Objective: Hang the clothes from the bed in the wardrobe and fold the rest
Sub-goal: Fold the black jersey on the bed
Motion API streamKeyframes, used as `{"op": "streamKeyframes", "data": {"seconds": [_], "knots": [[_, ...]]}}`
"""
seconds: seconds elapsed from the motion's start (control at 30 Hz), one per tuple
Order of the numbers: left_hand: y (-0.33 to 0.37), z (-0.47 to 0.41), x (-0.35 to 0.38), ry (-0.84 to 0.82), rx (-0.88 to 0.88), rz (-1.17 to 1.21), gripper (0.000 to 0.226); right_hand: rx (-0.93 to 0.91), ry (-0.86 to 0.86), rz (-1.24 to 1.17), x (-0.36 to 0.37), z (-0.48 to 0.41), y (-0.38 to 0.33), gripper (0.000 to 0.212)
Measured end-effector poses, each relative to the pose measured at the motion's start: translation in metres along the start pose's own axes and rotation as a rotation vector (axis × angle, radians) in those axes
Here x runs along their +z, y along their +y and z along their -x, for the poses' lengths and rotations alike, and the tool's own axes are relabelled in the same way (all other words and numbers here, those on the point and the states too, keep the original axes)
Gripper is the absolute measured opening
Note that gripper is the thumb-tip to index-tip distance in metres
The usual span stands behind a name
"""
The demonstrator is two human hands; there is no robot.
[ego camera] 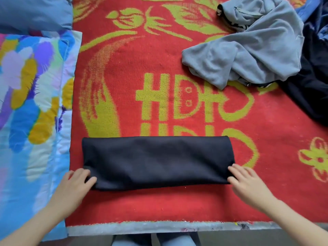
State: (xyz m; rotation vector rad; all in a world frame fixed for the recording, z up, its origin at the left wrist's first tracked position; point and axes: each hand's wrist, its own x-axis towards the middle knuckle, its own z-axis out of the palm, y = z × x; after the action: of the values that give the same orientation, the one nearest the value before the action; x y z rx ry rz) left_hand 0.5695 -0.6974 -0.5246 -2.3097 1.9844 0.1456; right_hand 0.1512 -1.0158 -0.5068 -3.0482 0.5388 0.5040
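A black garment [158, 161] lies folded into a long flat strip across the red blanket [159, 110] near the bed's front edge. My left hand [77, 183] holds its left end, thumb on top of the cloth and fingers curled at the corner. My right hand [248, 183] holds the right end, fingertips on the cloth's edge. At the back right lies a crumpled grey sweatshirt [248, 50], with a dark garment [312, 82] beside it at the right edge.
A colourful patterned quilt [30, 103] lies folded along the left, with a blue pillow [33, 13] above it. Blue cloth [317, 16] shows at the top right corner. The bed's front edge [159, 226] runs just below my hands.
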Motion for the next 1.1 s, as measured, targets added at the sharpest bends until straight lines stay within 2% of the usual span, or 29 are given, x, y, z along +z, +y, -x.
{"op": "streamKeyframes", "data": {"seconds": [0.03, 0.07, 0.1, 0.17, 0.23, 0.27, 0.3, 0.37, 0.43, 0.5, 0.6, 0.7, 0.77, 0.8, 0.87, 0.97, 1.03, 1.1], "knots": [[0.012, 0.001, 0.005, -0.071, -0.068, -0.016, 0.036, 0.045, -0.143, -0.004, 0.003, -0.001, -0.011, 0.023], [0.023, -0.002, 0.005, -0.146, -0.142, -0.023, 0.039, 0.064, -0.204, -0.044, 0.009, -0.003, -0.021, 0.034], [0.033, -0.007, 0.002, -0.204, -0.216, -0.012, 0.037, 0.132, -0.212, -0.078, 0.007, -0.01, -0.03, 0.034], [0.052, -0.023, -0.001, -0.227, -0.299, 0.029, 0.042, 0.216, -0.057, -0.094, -0.001, -0.028, -0.041, 0.015], [0.066, -0.041, -0.005, -0.255, -0.312, 0.059, 0.052, 0.293, 0.079, -0.1, -0.007, -0.048, -0.051, 0.01], [0.07, -0.049, -0.004, -0.256, -0.297, 0.053, 0.051, 0.318, 0.083, -0.103, -0.009, -0.057, -0.056, 0.005], [0.071, -0.055, -0.002, -0.274, -0.288, 0.058, 0.052, 0.342, 0.043, -0.119, -0.011, -0.065, -0.058, 0.015], [0.063, -0.063, 0.004, -0.351, -0.336, 0.065, 0.075, 0.409, -0.087, -0.129, -0.007, -0.075, -0.055, 0.04], [0.046, -0.06, 0.014, -0.447, -0.4, 0.012, 0.083, 0.568, -0.158, -0.189, 0.004, -0.077, -0.042, 0.043], [0.029, -0.057, 0.024, -0.512, -0.412, -0.012, 0.076, 0.766, -0.115, -0.397, 0.007, -0.077, -0.035, 0.04], [0.031, -0.058, 0.014, -0.483, -0.397, -0.006, 0.08, 1.079, 0.01, -0.622, 0.008, -0.077, -0.034, 0.047], [0.05, -0.057, 0.004, -0.325, -0.335, 0.064, 0.083, 1.158, -0.058, -0.869, 0.022, -0.068, -0.039, 0.07], [0.07, -0.052, 0.002, -0.275, -0.273, 0.092, 0.083, 1.277, 0.013, -1.169, 0.029, -0.063, -0.041, 0.076], [0.08, -0.049, 0.003, -0.256, -0.249, 0.101, 0.083, 1.336, 0.074, -1.281, 0.03, -0.062, -0.042, 0.076], [0.099, -0.042, 0.005, -0.295, -0.229, 0.136, 0.083, 1.404, 0.117, -1.454, 0.026, -0.062, -0.041, 0.056], [0.113, -0.035, 0.01, -0.369, -0.251, 0.164, 0.082, 1.396, 0.045, -1.684, 0.007, -0.063, -0.034, 0.028], [0.113, -0.035, 0.01, -0.378, -0.255, 0.177, 0.081, 1.356, 0.017, -1.678, -0.01, -0.065, -0.028, 0.023], [0.109, -0.038, 0.011, -0.382, -0.247, 0.2, 0.078, 1.291, 0.087, -1.519, -0.031, -0.07, -0.029, 0.027]]}}
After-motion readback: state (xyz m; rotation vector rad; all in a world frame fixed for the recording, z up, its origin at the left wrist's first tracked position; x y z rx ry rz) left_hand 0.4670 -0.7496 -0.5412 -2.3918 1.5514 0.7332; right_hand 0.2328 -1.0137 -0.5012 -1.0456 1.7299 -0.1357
